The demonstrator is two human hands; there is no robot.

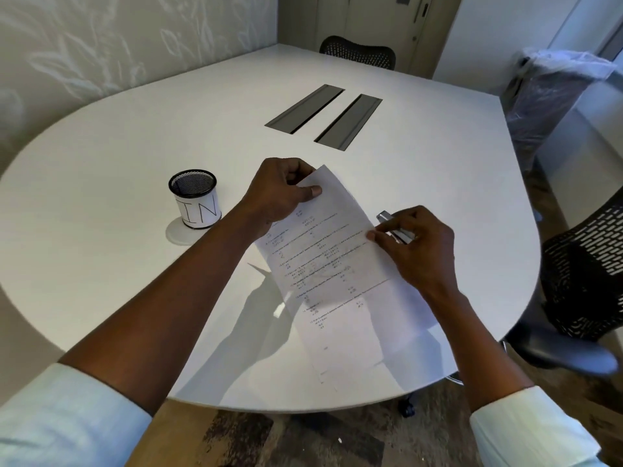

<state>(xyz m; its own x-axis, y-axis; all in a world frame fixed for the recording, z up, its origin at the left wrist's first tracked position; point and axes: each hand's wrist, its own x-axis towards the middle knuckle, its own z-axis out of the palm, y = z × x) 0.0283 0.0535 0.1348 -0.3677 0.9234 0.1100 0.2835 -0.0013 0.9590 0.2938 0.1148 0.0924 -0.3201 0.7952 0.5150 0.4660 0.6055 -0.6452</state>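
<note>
A printed sheet of paper (337,264) is held above the white table (135,163), tilted with its top end away from me. My left hand (283,190) pinches the sheet's top left corner between thumb and fingers. My right hand (414,244) pinches the right edge of the sheet with thumb and forefinger. The same hand also holds a silver pen (392,225) against its fingers, the pen's end sticking out to the upper left. The sheet's lower end hangs near the table's front edge.
A black mesh pen cup (195,198) with a white label marked "IN" stands left of my left hand. Two dark cable hatches (323,114) lie in the table's middle. Black mesh chairs stand at the far side (357,53) and at the right (586,274). A lined bin (553,92) stands far right.
</note>
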